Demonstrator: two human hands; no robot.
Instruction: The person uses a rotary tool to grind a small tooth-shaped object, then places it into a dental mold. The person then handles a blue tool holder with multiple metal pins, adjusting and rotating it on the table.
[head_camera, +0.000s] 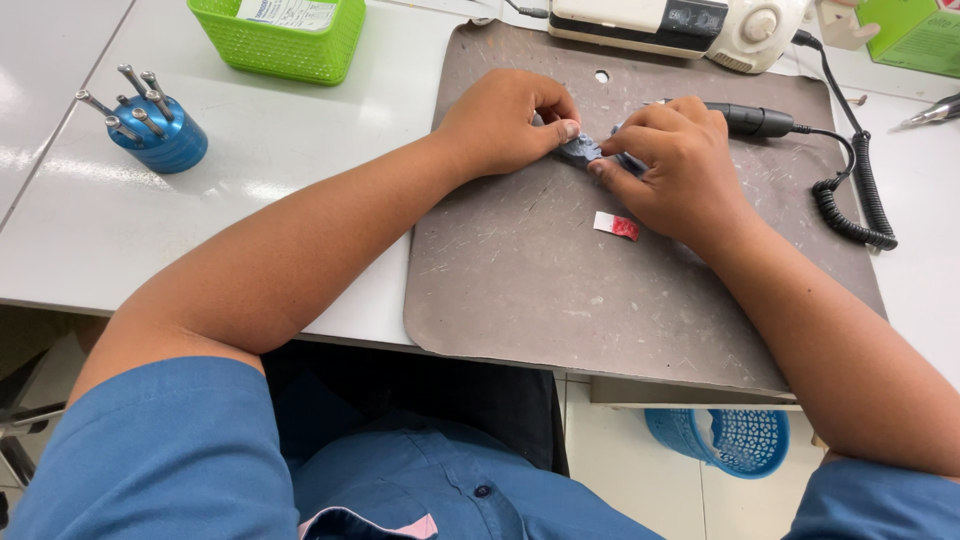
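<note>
piece between my hands (580, 150): grey-blue
mat (560, 290): brown-grey, pale scratches all over
paper strip (616, 226): white, one end red
bur stand (160, 140): blue, silver shanks
basket (285, 45): lime green, fine mesh
bin under surface (725, 440): blue lattice
handpiece cord (850, 190): black, coiled
my sleeves (170, 450): blue

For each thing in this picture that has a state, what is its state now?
Left hand: pinching the small blue-grey piece.
Right hand: holding the same piece, over the handpiece.
Blue bur stand: upright, loaded.
Green basket: upright, holding paper.
Red-and-white strip: flat on the grey mat.
</note>
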